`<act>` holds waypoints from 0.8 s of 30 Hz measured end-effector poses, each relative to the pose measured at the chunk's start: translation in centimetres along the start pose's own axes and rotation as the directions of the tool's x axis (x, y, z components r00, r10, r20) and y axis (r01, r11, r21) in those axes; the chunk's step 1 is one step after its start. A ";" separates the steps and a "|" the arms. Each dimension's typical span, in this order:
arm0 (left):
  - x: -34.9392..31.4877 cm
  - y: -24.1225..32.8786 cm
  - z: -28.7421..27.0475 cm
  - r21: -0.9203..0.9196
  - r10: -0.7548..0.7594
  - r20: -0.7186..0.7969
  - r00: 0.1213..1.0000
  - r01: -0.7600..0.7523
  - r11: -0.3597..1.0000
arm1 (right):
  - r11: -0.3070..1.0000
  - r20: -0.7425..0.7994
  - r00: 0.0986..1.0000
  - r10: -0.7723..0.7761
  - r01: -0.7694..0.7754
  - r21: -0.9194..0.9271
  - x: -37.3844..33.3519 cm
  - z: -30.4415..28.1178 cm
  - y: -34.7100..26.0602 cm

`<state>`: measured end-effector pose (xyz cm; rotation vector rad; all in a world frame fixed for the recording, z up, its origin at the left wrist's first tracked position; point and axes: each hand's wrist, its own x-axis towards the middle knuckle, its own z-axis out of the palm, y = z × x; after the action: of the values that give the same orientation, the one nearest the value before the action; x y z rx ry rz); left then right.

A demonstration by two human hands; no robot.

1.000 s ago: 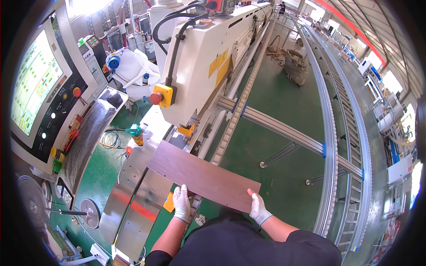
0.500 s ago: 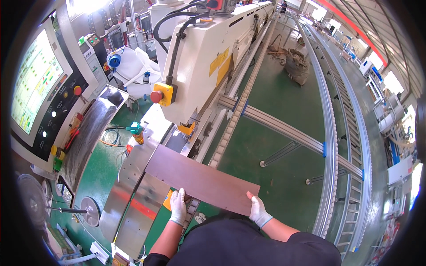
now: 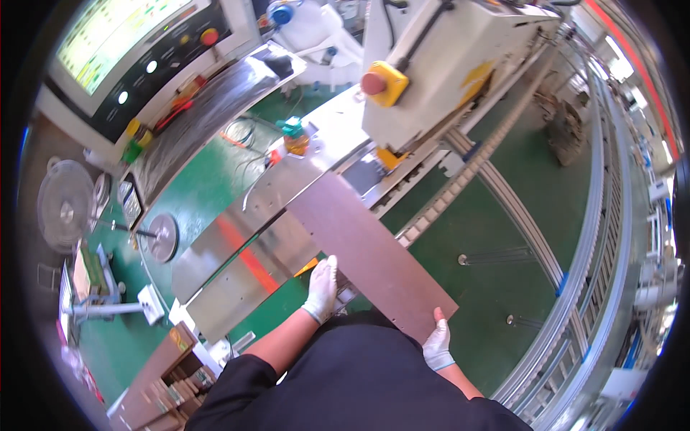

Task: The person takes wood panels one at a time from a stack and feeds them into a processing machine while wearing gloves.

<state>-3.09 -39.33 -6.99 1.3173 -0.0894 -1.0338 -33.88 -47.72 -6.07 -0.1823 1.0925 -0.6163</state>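
Note:
A long, flat brownish panel (image 3: pixel 374 251) with small holes near its edge lies in front of me, held by both gloved hands. My left hand (image 3: pixel 322 289), in a white glove, is closed on its near long edge. At the near right corner my right hand (image 3: pixel 437 343) grips the panel, thumb on top and the other fingers hidden beneath. The far end rests at the metal machine table (image 3: pixel 284 233), close to the dark slot under the machine head (image 3: pixel 438 79).
A yellow box with a red stop button (image 3: pixel 384 83) is on the machine head. Left stand a control screen (image 3: pixel 118 32), a plastic-covered shelf (image 3: pixel 215 93) and a round metal disc (image 3: pixel 164 237). A roller rail (image 3: pixel 478 161) runs away to the right, with metal frame rails (image 3: pixel 600 237) beyond.
My view has turned left, so the machine sits farther right and the shelf at lower left shows more. The panel appears more slanted; both hands keep hold of it.

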 end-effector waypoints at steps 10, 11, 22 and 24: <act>2.4 2.7 5.9 -0.222 -0.099 -0.024 0.995 0.091 0.971 | 0.994 -0.037 0.999 0.006 -0.010 -0.111 1.4 5.2 -5.9; 3.1 2.3 6.7 -0.256 -0.087 -0.028 0.996 0.077 0.964 | 0.992 -0.056 0.998 -0.013 0.006 -0.126 1.9 5.6 -6.8; 10.8 3.5 16.2 -0.214 -0.050 -0.003 0.999 0.048 0.976 | 0.995 0.062 0.998 -0.009 0.015 -0.100 9.1 5.8 -16.9; 12.0 3.2 17.7 -0.210 -0.021 0.007 1.000 0.022 0.977 | 0.992 0.069 0.997 -0.042 0.050 -0.116 10.8 5.1 -18.6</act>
<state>-4.77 -60.81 -4.59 1.1259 0.0304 -1.0349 -33.02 -69.69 -4.03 -0.3284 1.0635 -0.5838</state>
